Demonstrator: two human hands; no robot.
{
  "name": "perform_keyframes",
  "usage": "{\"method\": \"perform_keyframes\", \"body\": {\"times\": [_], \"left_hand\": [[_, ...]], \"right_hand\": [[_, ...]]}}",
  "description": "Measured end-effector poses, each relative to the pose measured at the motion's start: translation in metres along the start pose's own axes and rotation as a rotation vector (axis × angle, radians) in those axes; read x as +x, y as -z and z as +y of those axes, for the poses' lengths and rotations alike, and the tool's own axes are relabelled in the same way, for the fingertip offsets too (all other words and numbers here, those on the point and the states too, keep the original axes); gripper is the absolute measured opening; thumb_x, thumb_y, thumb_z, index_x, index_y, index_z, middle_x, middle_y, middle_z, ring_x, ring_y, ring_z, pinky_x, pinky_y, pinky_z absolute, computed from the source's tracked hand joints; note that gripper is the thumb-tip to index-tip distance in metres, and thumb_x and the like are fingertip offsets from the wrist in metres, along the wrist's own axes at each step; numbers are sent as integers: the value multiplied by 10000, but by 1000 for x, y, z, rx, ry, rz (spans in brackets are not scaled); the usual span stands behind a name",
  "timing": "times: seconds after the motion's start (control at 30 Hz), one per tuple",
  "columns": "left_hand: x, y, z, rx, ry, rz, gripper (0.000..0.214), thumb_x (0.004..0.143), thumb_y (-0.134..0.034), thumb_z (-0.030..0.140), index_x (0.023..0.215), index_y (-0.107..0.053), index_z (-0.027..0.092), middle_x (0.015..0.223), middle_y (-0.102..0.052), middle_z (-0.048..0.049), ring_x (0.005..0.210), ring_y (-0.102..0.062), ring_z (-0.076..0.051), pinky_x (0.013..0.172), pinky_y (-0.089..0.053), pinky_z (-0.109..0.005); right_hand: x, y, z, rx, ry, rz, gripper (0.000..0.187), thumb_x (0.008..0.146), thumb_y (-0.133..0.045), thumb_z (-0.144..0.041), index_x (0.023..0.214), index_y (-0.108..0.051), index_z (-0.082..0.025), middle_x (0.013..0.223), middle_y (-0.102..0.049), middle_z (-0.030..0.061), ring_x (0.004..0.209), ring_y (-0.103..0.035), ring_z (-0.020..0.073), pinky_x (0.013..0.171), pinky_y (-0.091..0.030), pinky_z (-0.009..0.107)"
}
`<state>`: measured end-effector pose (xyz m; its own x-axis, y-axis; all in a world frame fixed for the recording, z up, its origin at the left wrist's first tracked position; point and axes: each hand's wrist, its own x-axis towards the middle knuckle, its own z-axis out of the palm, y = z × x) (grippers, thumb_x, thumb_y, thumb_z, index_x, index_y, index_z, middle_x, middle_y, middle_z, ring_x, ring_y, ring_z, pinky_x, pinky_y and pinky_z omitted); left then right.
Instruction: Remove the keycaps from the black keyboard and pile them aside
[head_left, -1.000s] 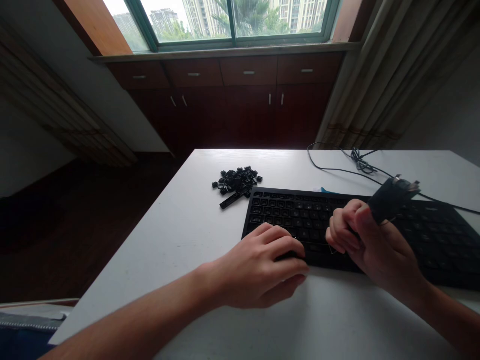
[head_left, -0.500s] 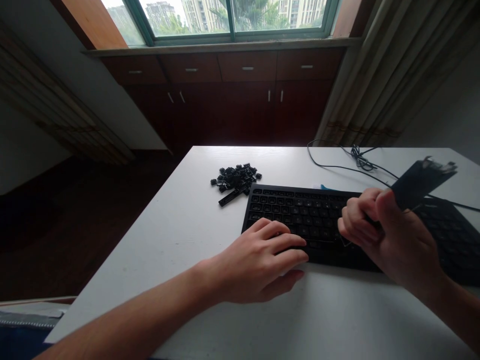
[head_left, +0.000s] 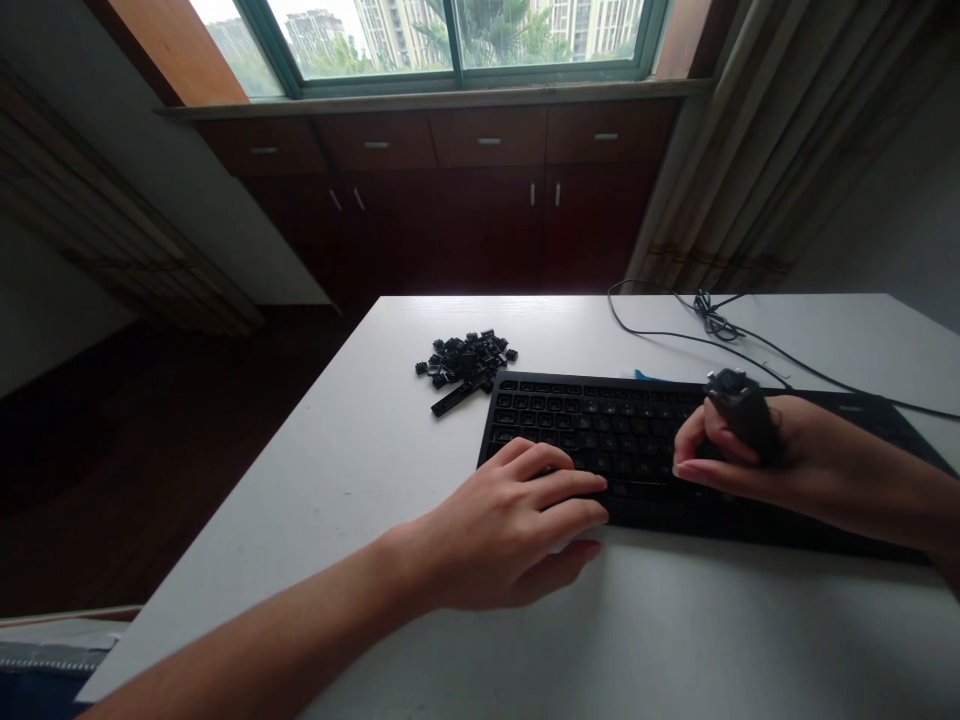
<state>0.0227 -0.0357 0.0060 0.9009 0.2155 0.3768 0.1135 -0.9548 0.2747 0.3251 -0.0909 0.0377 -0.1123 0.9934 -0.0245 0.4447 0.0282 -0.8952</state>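
A black keyboard (head_left: 600, 430) lies on the white desk (head_left: 660, 630), and my left hand (head_left: 517, 515) rests curled on its lower left keys. Whatever lies under those fingers is hidden. My right hand (head_left: 739, 450) is over the keyboard's middle right and shut on a black keycap puller (head_left: 739, 405), seen nearly end-on, with its wire tips hard to see. Left of the keyboard lies a heap of loose black keycaps (head_left: 465, 360), with a long black space bar keycap (head_left: 456, 400) at its front edge.
A tangled black cable (head_left: 712, 325) runs across the desk's far right and behind the keyboard. A small blue object (head_left: 649, 376) sits just behind the keyboard. The desk's left edge drops to a dark floor. Wooden cabinets stand beyond the far edge.
My right hand has lowered and swung outward, turning the keycap puller from a flat, up-right tilt to nearly end-on. My left hand has barely moved.
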Motion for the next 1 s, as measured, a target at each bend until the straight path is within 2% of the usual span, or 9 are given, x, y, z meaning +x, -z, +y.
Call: {"method": "perform_keyframes", "body": {"times": [0.1, 0.17, 0.27, 0.33, 0.43, 0.87, 1.0], "left_hand": [[0, 0, 0, -3, 1, -2, 234, 975, -595, 276, 1177, -657, 174, 1287, -691, -74, 1112, -601, -247, 957, -482, -387], [0, 0, 0, -1, -1, 0, 232, 976, -594, 271, 1177, -658, 176, 1286, -691, -73, 1110, -601, -246, 960, -480, -387], [1, 1, 0, 6, -2, 4, 233, 969, -605, 268, 1177, -660, 179, 1272, -696, -83, 1111, -604, -243, 960, -484, -384], [1, 1, 0, 7, 1, 5, 231, 968, -606, 271, 1173, -662, 179, 1270, -696, -88, 1110, -604, -242, 956, -487, -384], [1, 1, 0, 7, 0, 4, 227, 975, -595, 275, 1169, -664, 178, 1275, -696, -87, 1107, -602, -245, 957, -485, -389], [0, -1, -1, 21, -32, 16, 201, 958, -614, 270, 1131, -679, 191, 1265, -695, -70, 1097, -607, -236, 936, -495, -377], [0, -1, -1, 15, -20, 15, 203, 969, -598, 268, 1136, -677, 182, 1279, -684, -73, 1096, -603, -243, 935, -490, -386]], "right_hand": [[1, -3, 1, -283, 36, -158, 141, 791, -832, -321, 840, -728, -239, 715, -692, 9, 601, -600, 185, 505, -460, 271], [2, -6, 4, -353, 75, -168, 154, 819, -804, -348, 852, -701, -238, 724, -681, 6, 607, -589, 180, 517, -460, 271], [3, -13, 8, -406, 124, -129, 276, 860, -751, -408, 732, -594, -220, 649, -600, -7, 549, -491, 148, 471, -405, 262], [3, -16, 9, -417, 141, -104, 359, 887, -714, -437, 681, -517, -218, 611, -537, -16, 532, -421, 134, 444, -362, 257], [4, -16, 10, -411, 139, -106, 362, 920, -678, -428, 687, -498, -216, 617, -513, -17, 541, -392, 128, 444, -350, 252], [4, -15, 10, -380, 79, -143, 257, 775, -845, -332, 744, -618, -214, 662, -613, -15, 553, -511, 141, 488, -405, 259], [4, -13, 12, -357, 106, -142, 269, 843, -780, -347, 727, -577, -212, 656, -577, -14, 555, -465, 137, 469, -383, 258]]}}
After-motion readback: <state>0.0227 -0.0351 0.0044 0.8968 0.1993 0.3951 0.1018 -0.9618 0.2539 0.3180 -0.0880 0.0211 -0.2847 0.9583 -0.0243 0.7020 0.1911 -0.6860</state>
